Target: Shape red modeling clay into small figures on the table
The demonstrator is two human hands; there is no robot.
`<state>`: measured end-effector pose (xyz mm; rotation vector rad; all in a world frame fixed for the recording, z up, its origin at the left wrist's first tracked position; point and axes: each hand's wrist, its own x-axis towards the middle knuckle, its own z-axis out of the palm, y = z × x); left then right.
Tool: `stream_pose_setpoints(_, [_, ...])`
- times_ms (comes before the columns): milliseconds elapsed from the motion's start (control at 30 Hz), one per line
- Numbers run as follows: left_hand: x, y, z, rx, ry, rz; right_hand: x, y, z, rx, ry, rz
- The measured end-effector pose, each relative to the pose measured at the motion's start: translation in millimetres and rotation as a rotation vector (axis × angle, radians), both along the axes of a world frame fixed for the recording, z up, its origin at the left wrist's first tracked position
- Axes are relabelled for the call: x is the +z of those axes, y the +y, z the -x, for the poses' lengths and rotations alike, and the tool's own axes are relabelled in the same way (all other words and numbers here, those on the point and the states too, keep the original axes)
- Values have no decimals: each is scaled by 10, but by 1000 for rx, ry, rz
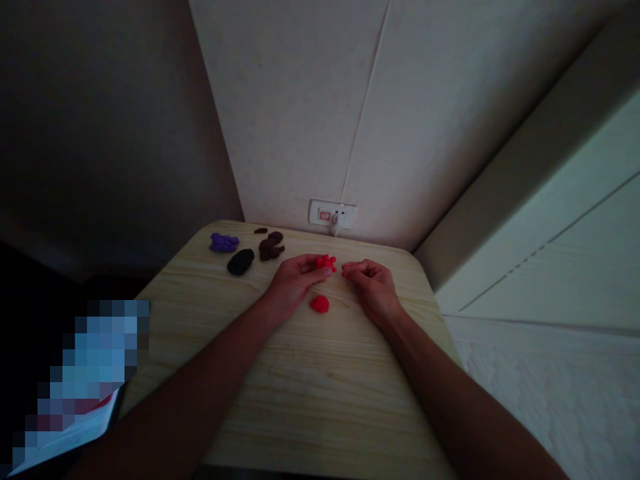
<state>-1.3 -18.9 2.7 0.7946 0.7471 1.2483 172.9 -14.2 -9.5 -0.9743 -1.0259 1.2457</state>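
Note:
My left hand [296, 283] is closed around a red modelling-clay piece [327, 262] with several small knobs sticking out, pinched between thumb and fingers above the table. To its right, a short gap away, my right hand [369, 283] is closed in a pinch. A hint of red shows at its fingertips, but what they hold is too small to make out. Below and between the hands, a rounded lump of red clay [321, 304] lies on the wooden table [320, 387].
At the table's back left lie purple clay [223, 243], a black clay lump [241, 262] and several dark brown clay pieces [271, 247]. A wall socket [333, 213] with a plug is behind the table. A blurred-out screen [85, 380] stands at the lower left.

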Motion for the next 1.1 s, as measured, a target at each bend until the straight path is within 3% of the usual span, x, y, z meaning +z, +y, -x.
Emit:
stream_pose_setpoints(467, [0,-5,17,-3,34,-4,68,-22,10,-22,54,102])
stream_pose_setpoints(1100, [-11,9,21,-3,24,13,46,-20,6,56,-55,81])
